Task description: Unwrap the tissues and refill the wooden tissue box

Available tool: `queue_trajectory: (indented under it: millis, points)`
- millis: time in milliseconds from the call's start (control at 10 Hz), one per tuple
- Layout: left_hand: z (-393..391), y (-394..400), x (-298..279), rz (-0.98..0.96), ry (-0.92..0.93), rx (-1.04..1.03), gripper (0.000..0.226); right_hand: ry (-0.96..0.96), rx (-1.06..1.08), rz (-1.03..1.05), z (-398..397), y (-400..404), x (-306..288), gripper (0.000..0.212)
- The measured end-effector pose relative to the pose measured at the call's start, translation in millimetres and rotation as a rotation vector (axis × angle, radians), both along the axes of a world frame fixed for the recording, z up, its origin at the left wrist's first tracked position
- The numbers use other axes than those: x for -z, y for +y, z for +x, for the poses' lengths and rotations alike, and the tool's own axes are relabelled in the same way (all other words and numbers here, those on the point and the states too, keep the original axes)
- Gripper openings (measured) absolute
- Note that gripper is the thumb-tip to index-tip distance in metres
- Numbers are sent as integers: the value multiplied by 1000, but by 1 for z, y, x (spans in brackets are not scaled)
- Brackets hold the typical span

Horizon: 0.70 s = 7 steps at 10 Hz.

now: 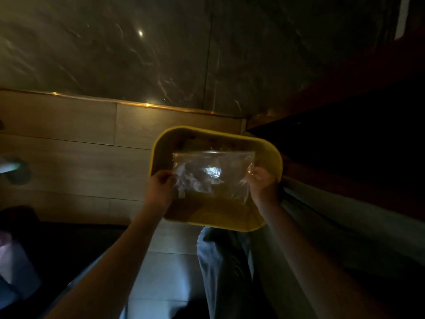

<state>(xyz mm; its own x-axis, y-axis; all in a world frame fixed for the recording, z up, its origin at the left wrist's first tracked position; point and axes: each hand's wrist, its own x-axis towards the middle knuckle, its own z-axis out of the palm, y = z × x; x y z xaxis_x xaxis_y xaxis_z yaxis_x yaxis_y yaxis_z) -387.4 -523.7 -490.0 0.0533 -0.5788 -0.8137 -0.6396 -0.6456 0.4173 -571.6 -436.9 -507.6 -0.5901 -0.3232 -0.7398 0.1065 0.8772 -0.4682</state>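
An empty clear plastic wrapper (212, 172) is stretched flat between both hands over a yellow bin (161, 143) on the floor. My left hand (159, 189) pinches the wrapper's left edge. At the wrapper's right edge, my right hand (263, 183) grips it. The wrapper is crinkled and catches glare in its middle. No tissues and no wooden tissue box are in sight. The scene is dim.
The bin stands on pale wood-look floor boards (69, 139) beside a dark marble wall (115, 54). Dark wooden furniture (345, 134) fills the right side. My trouser leg (220, 261) is below the bin. A dark mat (57, 238) lies at lower left.
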Motion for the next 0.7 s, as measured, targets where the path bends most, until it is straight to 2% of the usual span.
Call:
queue_trajectory:
  millis: [100, 300, 400, 500, 600, 700]
  points:
    - [-12, 4, 21, 14, -17, 18, 31, 11, -19, 18, 4, 4, 34, 17]
    - [-22, -3, 58, 123, 29, -121, 39, -58, -67, 75, 8, 4, 73, 16]
    - [-20, -8, 69, 229, 112, -188, 39, -131, -105, 110, 6, 5, 86, 26]
    - [-15, -9, 69, 241, 64, -68, 36, -200, -117, 151, 5, 1, 80, 45]
    - [-13, -9, 52, 282, -102, 127, 42, -181, -155, 202, 2, -5, 65, 47]
    - [-17, -10, 23, 243, -153, 234, 46, -154, -224, 212, -1, -6, 45, 50]
